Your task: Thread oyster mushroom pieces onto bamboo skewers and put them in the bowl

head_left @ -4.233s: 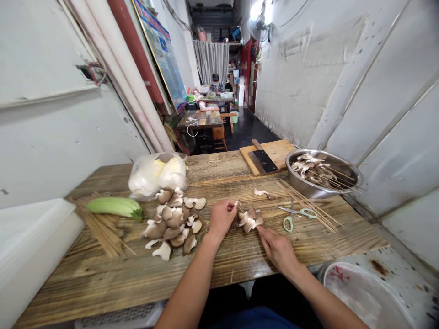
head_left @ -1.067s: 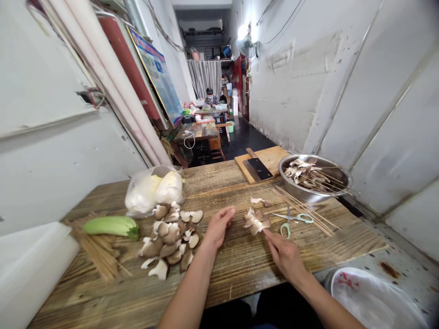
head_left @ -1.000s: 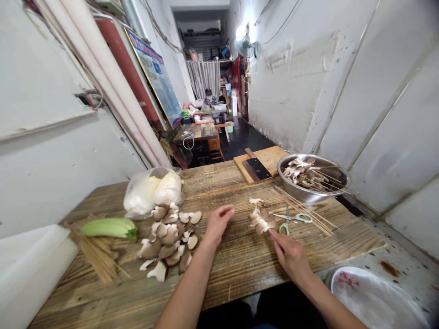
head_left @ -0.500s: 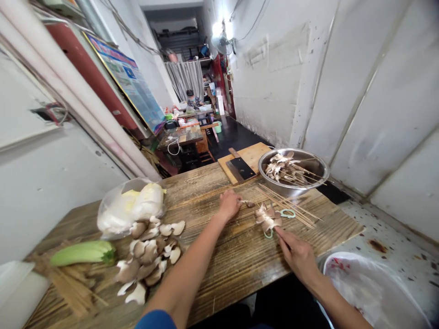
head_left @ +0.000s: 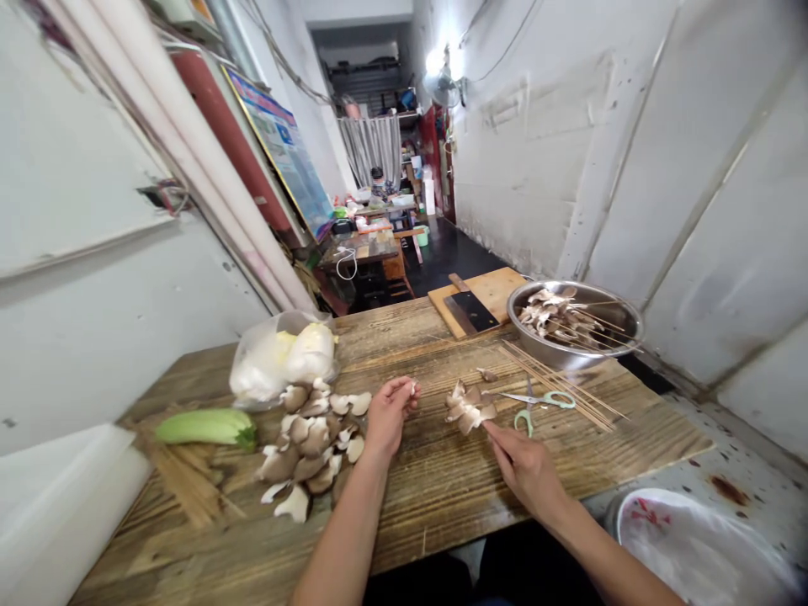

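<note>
My right hand (head_left: 523, 463) is closed at the near end of a mushroom skewer (head_left: 470, 408), several brown-and-white oyster mushroom pieces bunched on it just above the table. My left hand (head_left: 391, 408) pinches a small whitish mushroom piece (head_left: 414, 388) at its fingertips, left of the skewer. Behind the skewer lies a small loose mushroom scrap (head_left: 486, 374). Green-handled scissors (head_left: 559, 400) rest on the wood, blades partly apart. Left of my left hand is a pile of loose oyster mushrooms (head_left: 309, 446).
A steel bowl (head_left: 543, 347) of skewered mushrooms stands back right, with bare bamboo skewers (head_left: 568, 391) before it. A cleaver (head_left: 473, 311) lies on a cutting board (head_left: 505, 290). At left are a bagged pale vegetable (head_left: 309, 353) and a green gourd (head_left: 205, 427). A lined bin (head_left: 694, 539) stands lower right.
My left hand has drawn back left from beside the loose scrap, lifting a small mushroom piece. The skewer in my right hand has shifted left off the scissors, and the view has turned left.
</note>
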Demonstrator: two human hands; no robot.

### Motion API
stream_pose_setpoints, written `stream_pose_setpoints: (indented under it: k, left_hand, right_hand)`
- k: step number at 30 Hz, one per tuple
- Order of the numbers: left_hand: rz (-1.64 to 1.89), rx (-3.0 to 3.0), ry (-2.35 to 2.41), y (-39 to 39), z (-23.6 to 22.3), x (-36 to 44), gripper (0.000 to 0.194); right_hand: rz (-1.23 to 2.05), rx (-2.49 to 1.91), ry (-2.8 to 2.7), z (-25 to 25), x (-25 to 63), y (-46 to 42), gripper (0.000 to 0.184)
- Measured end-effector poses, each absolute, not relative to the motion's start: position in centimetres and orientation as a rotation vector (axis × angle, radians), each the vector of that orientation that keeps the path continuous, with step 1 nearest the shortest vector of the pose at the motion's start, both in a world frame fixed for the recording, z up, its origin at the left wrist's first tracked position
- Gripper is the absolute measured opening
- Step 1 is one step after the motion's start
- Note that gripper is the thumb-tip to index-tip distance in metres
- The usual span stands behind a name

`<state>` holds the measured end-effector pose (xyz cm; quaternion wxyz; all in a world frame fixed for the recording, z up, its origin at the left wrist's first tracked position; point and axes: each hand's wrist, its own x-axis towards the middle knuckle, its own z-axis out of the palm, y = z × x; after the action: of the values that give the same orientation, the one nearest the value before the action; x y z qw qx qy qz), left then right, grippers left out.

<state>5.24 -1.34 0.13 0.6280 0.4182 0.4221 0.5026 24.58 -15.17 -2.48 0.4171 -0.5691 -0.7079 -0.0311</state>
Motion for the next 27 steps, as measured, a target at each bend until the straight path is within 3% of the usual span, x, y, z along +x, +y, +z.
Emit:
stream_pose_setpoints:
  k: [9,15,27]
  left_hand:
    - [1.179,0.675,0.871,-0.8,-0.3,4.3,0.068]
    - [1.098,0.582,0.733,-0.5,-0.5,4.5,0.023]
    - [1.194,1.113,1.133,-0.1,-1.6,3.8,0.017]
  right_hand:
    - [-0.018,-1.318,-1.915,-2.9,22.0,-14.4,0.033]
    - [-0.01,-1.293,-1.929,-3.2,22.2,-13.9,0.033]
    - [-0.006,-1.394,-1.914,-3.5,22.1,-14.2,0.033]
